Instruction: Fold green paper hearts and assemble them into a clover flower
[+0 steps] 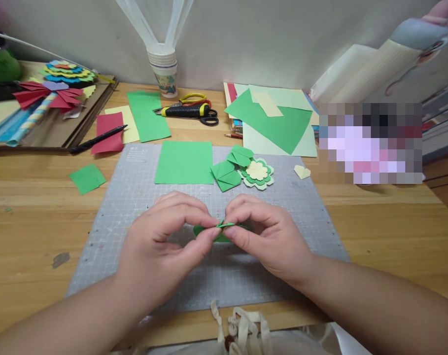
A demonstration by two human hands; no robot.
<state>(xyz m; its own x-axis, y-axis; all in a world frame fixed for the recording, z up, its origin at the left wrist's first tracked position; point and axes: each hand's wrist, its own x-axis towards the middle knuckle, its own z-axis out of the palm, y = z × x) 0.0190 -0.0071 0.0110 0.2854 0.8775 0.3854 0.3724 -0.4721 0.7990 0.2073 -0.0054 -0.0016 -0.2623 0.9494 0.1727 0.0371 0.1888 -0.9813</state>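
Observation:
Over the grey cutting mat (142,276), my left hand (164,236) and my right hand (268,236) pinch a small folded green paper (224,225) between thumbs and forefingers. The fingertips of both hands almost meet and cover most of it. More green paper shows just below and behind the fingers. Beyond my hands lie two folded green paper pieces (225,175) and a layered paper flower (257,171) in green and cream. A green paper square (184,162) lies flat on the mat's far edge.
Yellow-black cutter (185,110), scissors (210,118) and stacked paper cups (164,74) stand or lie at the back. Green sheets (275,123) are at back right. A black pen (98,139) rests on red paper left. Paper crafts (50,98) sit on cardboard. A cream heart (302,171) lies right.

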